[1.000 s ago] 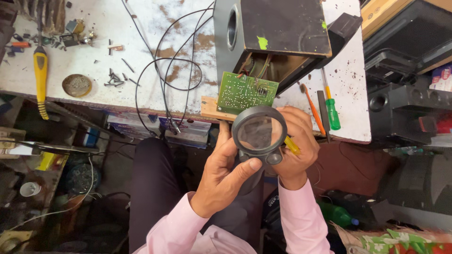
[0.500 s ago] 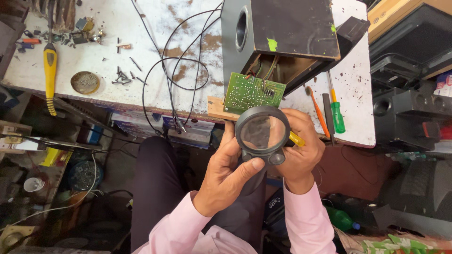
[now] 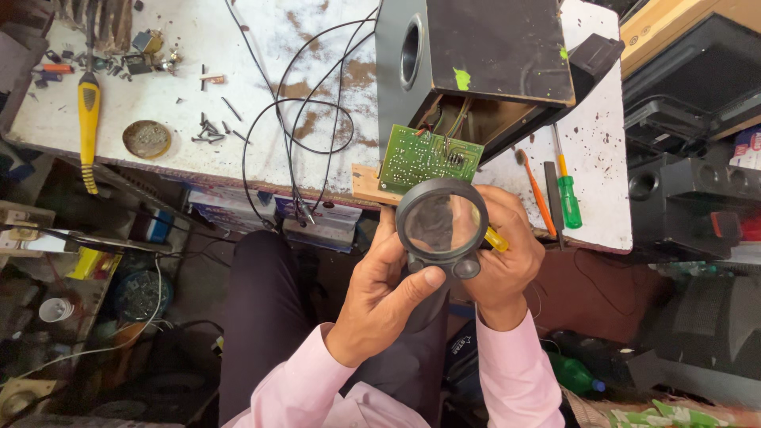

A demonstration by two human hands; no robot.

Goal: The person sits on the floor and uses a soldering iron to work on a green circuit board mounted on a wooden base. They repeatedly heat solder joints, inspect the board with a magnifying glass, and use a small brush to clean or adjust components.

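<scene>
My left hand (image 3: 384, 297) grips a round black magnifying glass (image 3: 441, 224) by its handle, thumb across the base of the lens. My right hand (image 3: 507, 257) sits right behind it, fingers curled around a yellow-handled tool (image 3: 497, 238) that is mostly hidden. Both hands hover over my lap at the bench's near edge. Just above the lens a green circuit board (image 3: 429, 158) hangs out of the open bottom of a dark speaker cabinet (image 3: 476, 55), resting on a wooden strip (image 3: 369, 185).
White, stained workbench (image 3: 190, 95) carries black looped wires (image 3: 305, 103), loose screws (image 3: 210, 127), a round tin lid (image 3: 146, 138) and a yellow-handled tool (image 3: 88, 119) at left. Green screwdriver (image 3: 567, 194) and orange one (image 3: 535, 190) lie at right. More speaker boxes (image 3: 682, 190) stand to the right.
The view has shifted slightly; both hands with the magnifying glass stay below the circuit board in almost the same pose.
</scene>
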